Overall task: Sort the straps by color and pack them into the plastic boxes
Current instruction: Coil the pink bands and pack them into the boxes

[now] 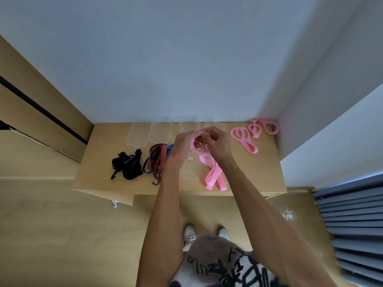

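Forearms: both are stretched forward from the bottom edge, bare, meeting above the middle of the surface.
Surface (99, 162): a light wooden top set against the wall, on which all the straps and boxes are carried.
Plastic boxes (137, 134): four clear boxes are seen in a row along the wall edge; the two on the left look empty, the two on the right are partly hidden by the hands, so their contents cannot be told.
Held pink strap (212, 174): one end is gathered into loops between the hands, and the rest trails toward the near edge, its long axis running from wall to front.
Loose pink straps (251, 134): looped and laid at the far right corner, well apart from the boxes.
Striped straps (157, 160): red and blue, bunched left of the hands.
Black straps (126, 166): heaped furthest left.
Left hand (182, 143): fingers curled closed on the pink loops.
Right hand (217, 142): fingers pinched closed on the same loops.
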